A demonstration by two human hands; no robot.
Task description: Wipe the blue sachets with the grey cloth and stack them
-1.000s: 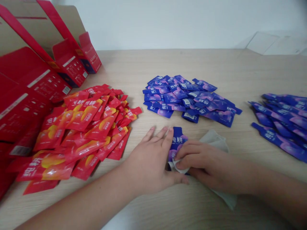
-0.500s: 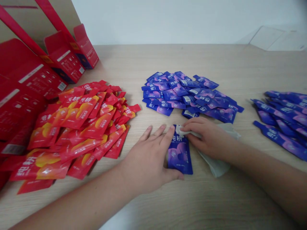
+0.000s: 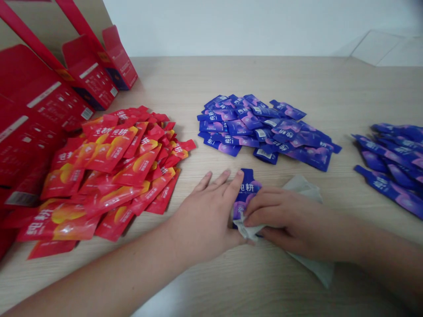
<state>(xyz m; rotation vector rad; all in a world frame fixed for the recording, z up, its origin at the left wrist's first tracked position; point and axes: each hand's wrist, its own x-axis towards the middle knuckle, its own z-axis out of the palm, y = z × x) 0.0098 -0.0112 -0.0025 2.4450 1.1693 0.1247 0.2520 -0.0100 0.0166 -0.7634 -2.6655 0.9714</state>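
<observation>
A purple-blue pouch [image 3: 241, 206] lies flat on the table in front of me, its lower part mostly covered. My left hand [image 3: 206, 211] rests along the pouch's left side, fingers spread, with the index fingertip at its upper left edge and the thumb by its bottom. In my right hand [image 3: 284, 215] a thin whitish wipe [image 3: 302, 187] is pinched and pressed on the lower part of the pouch. Loose ends of the wipe stick out behind and below that hand.
To the left is a heap of red and orange pouches [image 3: 112, 163], beside open red boxes [image 3: 94, 75]. A pile of purple-blue pouches [image 3: 261, 127] lies beyond my hands, and another group of purple pouches [image 3: 396, 163] is at the right. A clear plastic piece [image 3: 380, 46] stands by the wall.
My right hand has slid the wipe from the pouch's top down to its lower end. My left hand stays at the pouch's left side. The view has shifted slightly.
</observation>
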